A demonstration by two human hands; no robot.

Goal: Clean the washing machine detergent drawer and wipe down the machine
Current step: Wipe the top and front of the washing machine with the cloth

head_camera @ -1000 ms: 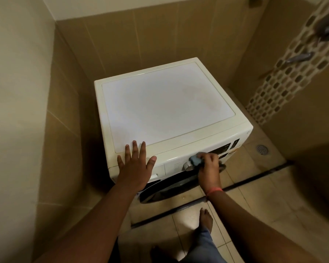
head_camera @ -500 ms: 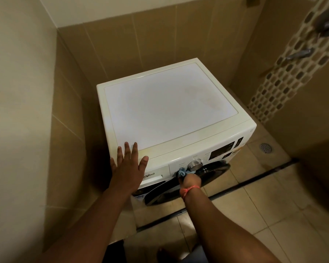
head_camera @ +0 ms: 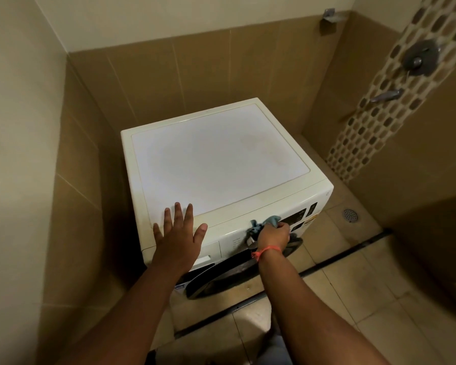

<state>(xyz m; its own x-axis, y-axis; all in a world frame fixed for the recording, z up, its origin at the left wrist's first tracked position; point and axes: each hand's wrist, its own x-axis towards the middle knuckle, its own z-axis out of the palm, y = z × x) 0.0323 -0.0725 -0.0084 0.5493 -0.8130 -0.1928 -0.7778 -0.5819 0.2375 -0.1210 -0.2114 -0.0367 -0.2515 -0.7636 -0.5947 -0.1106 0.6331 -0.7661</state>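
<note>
A soft, limp blue cloth [head_camera: 263,224], best kept bunched in the fist, is gripped by the right hand [head_camera: 273,235] against the washing machine [head_camera: 221,164] front at 5 o'clock, while the left hand [head_camera: 178,238] is spread flat at 7 o'clock.

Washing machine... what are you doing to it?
A person is wiping down the white washing machine. The right hand grips a small blue cloth and rubs it on the control panel at the front, next to the dark display. The left hand lies flat, fingers spread, on the top front edge of the machine. The detergent drawer below that hand is closed.
</note>
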